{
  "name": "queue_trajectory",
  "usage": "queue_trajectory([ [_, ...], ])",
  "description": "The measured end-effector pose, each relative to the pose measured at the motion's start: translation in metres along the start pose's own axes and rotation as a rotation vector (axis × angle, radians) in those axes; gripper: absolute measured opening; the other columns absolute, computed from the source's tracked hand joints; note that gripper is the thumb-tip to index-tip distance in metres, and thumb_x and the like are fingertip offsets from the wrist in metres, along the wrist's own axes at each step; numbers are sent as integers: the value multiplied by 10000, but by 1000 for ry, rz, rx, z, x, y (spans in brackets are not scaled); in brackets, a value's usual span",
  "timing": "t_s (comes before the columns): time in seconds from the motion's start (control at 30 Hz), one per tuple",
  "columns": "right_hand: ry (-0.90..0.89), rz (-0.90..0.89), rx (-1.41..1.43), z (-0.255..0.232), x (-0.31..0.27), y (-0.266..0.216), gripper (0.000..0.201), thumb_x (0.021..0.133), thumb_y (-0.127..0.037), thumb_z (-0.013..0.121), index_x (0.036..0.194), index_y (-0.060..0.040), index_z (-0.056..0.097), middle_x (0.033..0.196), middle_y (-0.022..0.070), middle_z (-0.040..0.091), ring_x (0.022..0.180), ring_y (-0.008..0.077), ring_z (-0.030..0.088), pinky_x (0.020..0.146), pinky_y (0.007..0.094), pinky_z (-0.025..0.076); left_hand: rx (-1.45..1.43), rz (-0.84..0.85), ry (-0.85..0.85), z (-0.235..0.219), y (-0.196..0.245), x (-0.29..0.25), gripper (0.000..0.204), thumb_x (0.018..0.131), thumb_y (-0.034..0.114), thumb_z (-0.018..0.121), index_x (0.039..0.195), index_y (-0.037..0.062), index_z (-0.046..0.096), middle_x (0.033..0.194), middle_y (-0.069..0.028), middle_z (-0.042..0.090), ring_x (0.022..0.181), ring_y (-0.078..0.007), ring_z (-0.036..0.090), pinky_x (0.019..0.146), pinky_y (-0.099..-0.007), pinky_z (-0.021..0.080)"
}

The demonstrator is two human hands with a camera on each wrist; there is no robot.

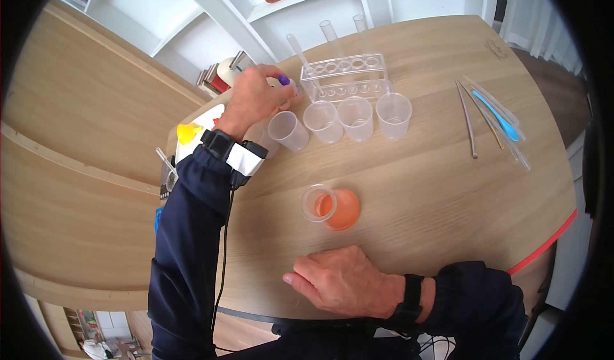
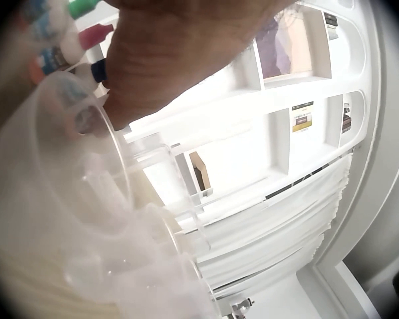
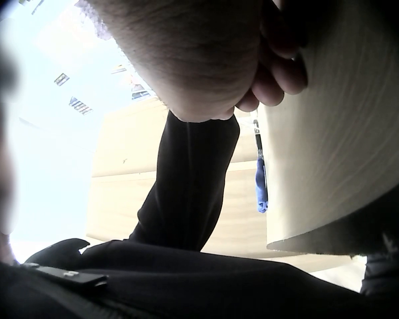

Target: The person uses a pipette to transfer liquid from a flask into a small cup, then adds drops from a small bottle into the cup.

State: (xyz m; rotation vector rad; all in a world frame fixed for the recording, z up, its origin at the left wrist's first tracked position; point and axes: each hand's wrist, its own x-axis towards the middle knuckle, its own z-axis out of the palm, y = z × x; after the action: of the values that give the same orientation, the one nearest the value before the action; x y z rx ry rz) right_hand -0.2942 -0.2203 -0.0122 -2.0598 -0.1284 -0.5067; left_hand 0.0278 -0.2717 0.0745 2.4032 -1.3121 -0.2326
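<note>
My left hand [image 1: 256,96] reaches to the far left of the table, with thumb and fingers around a small bottle with a purple cap [image 1: 283,78]. Much of that bottle is hidden by the hand. Small bottles with a pink cap [image 2: 96,36] and a green cap [image 2: 83,6] stand close by in the left wrist view. Next to the hand, several clear plastic cups [image 1: 289,132] stand in a row. My right hand [image 1: 342,278] rests near the table's front edge, fingers loosely curled, holding nothing. Just beyond it stands a clear cup of orange liquid [image 1: 345,210].
Behind the cups stands a clear rack [image 1: 345,67] with three test tubes. On the right lie a blue spoon [image 1: 499,118], thin rods [image 1: 467,120] and clear pipettes. A yellow funnel [image 1: 187,133] lies on a white tray at the left edge.
</note>
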Motion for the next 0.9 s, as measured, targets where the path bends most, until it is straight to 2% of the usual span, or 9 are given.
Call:
queue_trajectory([
  [0.17, 11, -2, 6, 0, 1, -1, 294, 1063, -248, 703, 862, -43, 637, 672, 144, 671, 599, 363, 683, 557, 468, 554, -93, 89, 262, -28, 7, -31, 361, 884, 270, 867, 1050, -41, 784, 821, -94, 774, 733, -149, 752, 734, -304, 609],
  [0.23, 10, 6, 10, -1, 0, -2, 290, 1065, -252, 701, 870, -45, 639, 678, 142, 672, 604, 363, 684, 564, 470, 554, -93, 242, 392, -41, 5, -60, 306, 902, 173, 861, 1087, -53, 775, 994, -126, 784, 916, -129, 736, 818, -276, 604],
  [0.3, 2, 17, 12, -1, 0, -3, 288, 1067, -258, 699, 880, -47, 642, 687, 140, 670, 612, 362, 686, 572, 475, 552, -399, 118, 299, -53, 20, -109, 275, 900, 68, 852, 1125, -54, 752, 1162, -150, 779, 1039, -138, 696, 893, -308, 601],
  [0.4, 29, 40, 44, 0, -1, -4, 263, 1066, -255, 704, 915, -50, 640, 718, 137, 668, 648, 351, 695, 581, 478, 540, -482, 96, 229, -56, 11, -179, 252, 911, -9, 796, 1136, -30, 685, 1293, -187, 757, 1076, -189, 733, 911, -344, 610],
  [0.47, 58, 49, 86, -1, 1, -5, 244, 1058, -242, 721, 932, -55, 630, 751, 131, 669, 674, 343, 699, 584, 478, 531, -749, 67, 78, -41, -3, -218, 304, 886, -73, 743, 1115, 41, 578, 1284, -199, 753, 1135, -224, 743, 972, -373, 597],
  [0.53, 101, 52, 129, -1, 3, -7, 229, 1038, -234, 755, 956, -60, 630, 778, 119, 673, 688, 328, 700, 584, 466, 526, -850, 122, -50, -17, -14, -245, 336, 894, -86, 751, 1132, 58, 562, 1279, -199, 748, 1157, -228, 736, 1000, -377, 587],
  [0.6, 158, 50, 172, -1, 5, -9, 232, 1006, -228, 804, 986, -65, 641, 801, 102, 679, 688, 307, 699, 581, 443, 526, -945, 35, -174, 5, -20, -267, 358, 907, -94, 757, 1154, 70, 557, 1274, -187, 741, 1162, -221, 732, 1017, -377, 580],
  [0.77, 140, 62, 167, -4, 10, -13, 307, 938, -257, 893, 1051, -68, 679, 834, 77, 704, 688, 239, 706, 586, 376, 541, -724, 193, -233, 29, -17, -275, 362, 908, 8, 884, 1169, 49, 637, 1231, -144, 757, 1079, -230, 747, 954, -376, 606],
  [0.9, 120, 55, 147, -2, 11, -8, 303, 930, -244, 903, 1026, -60, 682, 850, 86, 724, 707, 232, 725, 597, 354, 560, -593, 367, -145, 34, -10, -271, 354, 838, 69, 927, 1095, 40, 685, 1033, -89, 737, 873, -289, 713, 712, -369, 579],
])
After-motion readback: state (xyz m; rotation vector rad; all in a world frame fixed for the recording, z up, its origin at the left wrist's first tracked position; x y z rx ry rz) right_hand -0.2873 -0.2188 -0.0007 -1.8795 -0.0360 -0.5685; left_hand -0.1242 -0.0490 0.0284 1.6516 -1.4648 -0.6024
